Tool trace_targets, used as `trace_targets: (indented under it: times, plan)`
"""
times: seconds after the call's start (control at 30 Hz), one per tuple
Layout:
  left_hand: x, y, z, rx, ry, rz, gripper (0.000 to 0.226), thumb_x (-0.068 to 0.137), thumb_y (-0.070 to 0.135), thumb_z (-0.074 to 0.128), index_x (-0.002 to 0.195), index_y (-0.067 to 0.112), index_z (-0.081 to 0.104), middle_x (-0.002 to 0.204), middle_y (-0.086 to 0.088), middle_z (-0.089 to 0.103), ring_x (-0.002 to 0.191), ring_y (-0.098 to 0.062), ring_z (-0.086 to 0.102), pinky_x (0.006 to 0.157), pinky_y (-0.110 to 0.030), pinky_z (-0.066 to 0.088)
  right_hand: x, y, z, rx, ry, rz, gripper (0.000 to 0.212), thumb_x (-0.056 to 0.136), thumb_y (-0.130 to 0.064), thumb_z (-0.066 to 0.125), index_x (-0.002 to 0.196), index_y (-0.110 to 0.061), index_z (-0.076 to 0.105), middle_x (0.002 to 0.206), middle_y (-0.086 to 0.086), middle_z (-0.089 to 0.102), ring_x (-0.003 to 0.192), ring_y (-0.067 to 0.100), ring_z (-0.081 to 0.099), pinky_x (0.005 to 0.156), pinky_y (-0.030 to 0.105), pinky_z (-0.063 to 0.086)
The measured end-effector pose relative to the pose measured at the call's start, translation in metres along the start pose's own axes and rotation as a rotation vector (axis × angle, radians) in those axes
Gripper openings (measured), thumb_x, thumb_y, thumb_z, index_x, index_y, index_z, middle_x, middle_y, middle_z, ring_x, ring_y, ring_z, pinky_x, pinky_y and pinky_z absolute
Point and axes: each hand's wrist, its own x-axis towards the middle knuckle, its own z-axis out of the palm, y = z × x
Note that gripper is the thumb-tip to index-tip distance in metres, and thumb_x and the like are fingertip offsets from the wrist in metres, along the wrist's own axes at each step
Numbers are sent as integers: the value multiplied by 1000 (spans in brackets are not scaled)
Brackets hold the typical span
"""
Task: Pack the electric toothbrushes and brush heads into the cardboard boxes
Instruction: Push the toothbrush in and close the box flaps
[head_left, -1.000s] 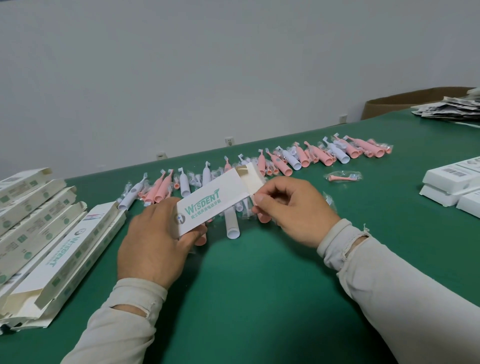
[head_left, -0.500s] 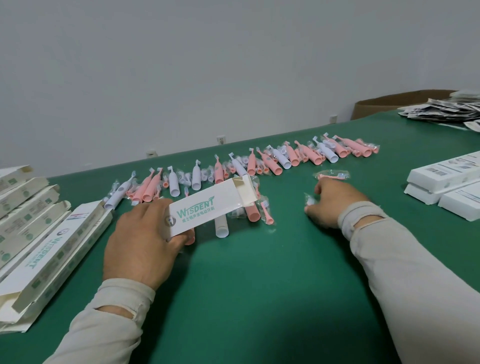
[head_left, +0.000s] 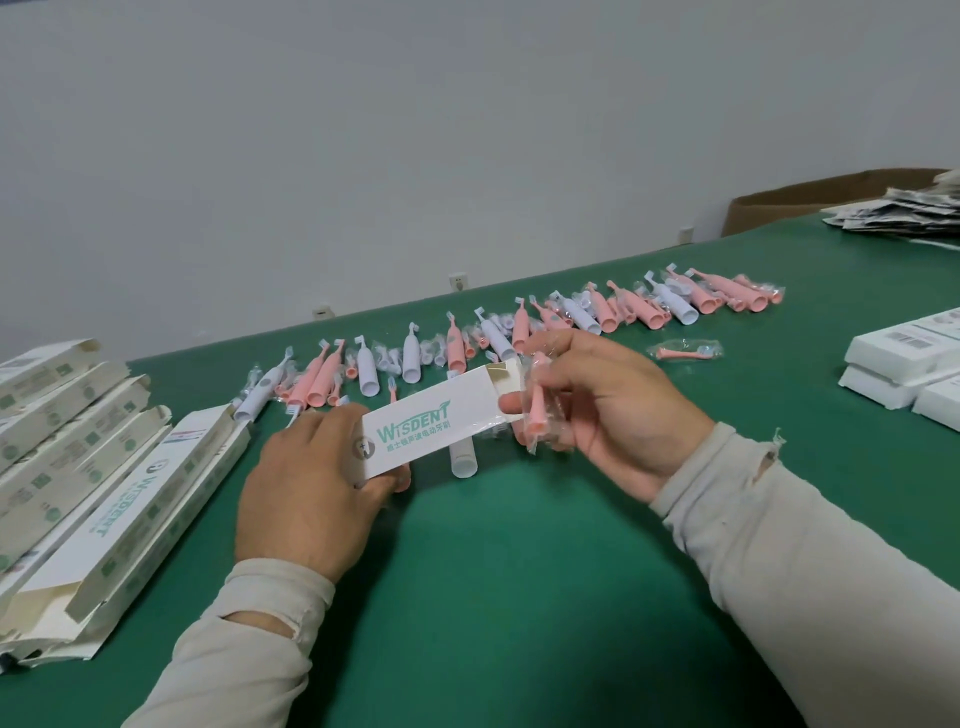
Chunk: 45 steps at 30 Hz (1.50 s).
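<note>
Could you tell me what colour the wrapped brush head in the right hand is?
Pink brush head, head view.

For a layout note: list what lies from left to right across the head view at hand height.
Stack of open boxes → left hand → Wisdent box → bagged pink brush head → right hand → white closed boxes.

The box (head_left: 439, 421) is white with teal lettering, and the brush head (head_left: 537, 410) beside it is pink in clear wrap. On the green table (head_left: 519, 597) lie pink and white toothbrushes (head_left: 519, 332); both sleeves (head_left: 779, 545) are beige, the wall (head_left: 415, 130) pale grey.
</note>
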Motion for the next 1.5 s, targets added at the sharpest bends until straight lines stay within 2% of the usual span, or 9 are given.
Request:
trace_targets:
  times: [0.13,0.27,0.43,0.7,0.9,1.07,1.3,1.4,1.5]
  plan:
    - [0,1,1,-4,19,16,60,75,52,76,127,35,50,117,5,61,103,-24,53,79,-39,50,3,8,-5,-117,134,1,14,72,-13,64,84,-9,58,70,12,70,74,32,66,62,41,39]
    - [0,2,0,3,13,26,60,75,57,75,125,35,51,117,6,61,103,-24,52,79,-39,50,8,13,-9,-166,192,13,8,83,-5,61,84,-13,61,64,3,69,73,31,70,67,36,49]
    - [-1,2,1,-10,25,49,60,75,56,77,126,33,53,115,4,62,100,-24,53,77,-39,49,9,12,-8,-256,182,39,12,93,-2,58,93,-14,60,64,1,67,53,19,67,47,25,53]
    - [-2,3,-1,2,30,67,60,75,57,76,125,33,55,116,4,63,99,-23,52,77,-39,47,7,10,-9,-71,233,87,9,96,-10,53,104,-7,52,91,19,74,71,36,74,46,28,53]
    - [-2,4,-2,-11,11,68,59,75,55,77,125,31,56,117,3,64,101,-25,54,78,-41,49,6,8,-12,-220,74,-9,17,85,-16,54,101,-11,48,86,10,77,60,27,71,42,26,47]
    - [-3,5,-1,-11,10,85,62,74,52,80,126,28,58,118,1,66,104,-28,56,82,-42,48,8,9,-13,-272,71,-55,10,90,-14,51,97,-14,46,105,0,76,56,25,67,40,27,39]
    - [-4,6,-1,-51,7,105,59,75,58,76,124,32,55,114,5,65,99,-23,53,79,-39,47,7,12,-16,52,140,70,6,91,-17,54,91,-12,57,113,10,74,65,24,66,45,26,38]
    - [-5,7,-1,-55,3,102,60,75,58,76,126,32,55,116,5,65,101,-23,53,81,-40,47,7,17,-19,112,190,103,23,95,-14,53,81,-12,72,113,12,74,74,28,71,47,26,47]
    - [-5,8,-1,-65,-7,90,62,75,58,75,127,33,54,117,6,64,103,-23,53,83,-41,47,8,18,-16,102,220,95,9,98,-15,54,98,-10,62,106,9,76,77,29,74,49,28,52]
